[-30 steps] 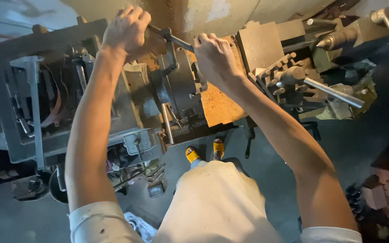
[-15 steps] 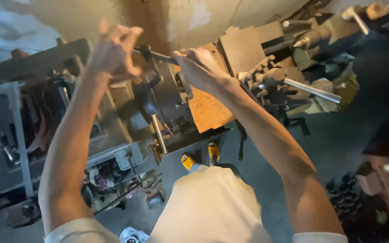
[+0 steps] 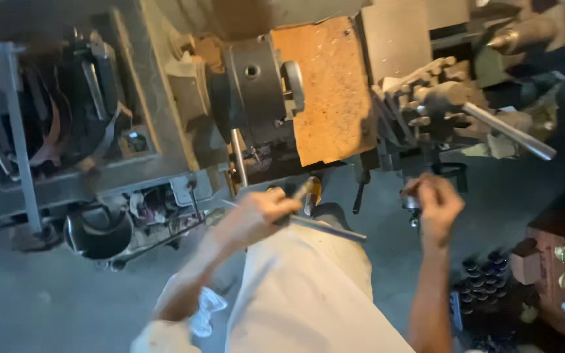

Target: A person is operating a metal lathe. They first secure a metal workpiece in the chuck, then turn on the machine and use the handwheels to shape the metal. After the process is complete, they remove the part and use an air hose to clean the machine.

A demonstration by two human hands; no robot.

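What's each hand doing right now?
Left hand: closed around a long thin metal bar.
Right hand: closed at a small dark knob on the machine; grip cannot be told.

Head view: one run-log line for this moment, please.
left hand: grip on metal rod | right hand: at lathe handle | chuck: untouched

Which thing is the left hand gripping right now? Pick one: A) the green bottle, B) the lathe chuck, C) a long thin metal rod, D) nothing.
C: the left hand is closed around a long thin metal rod held low in front of the lathe, well below the chuck.
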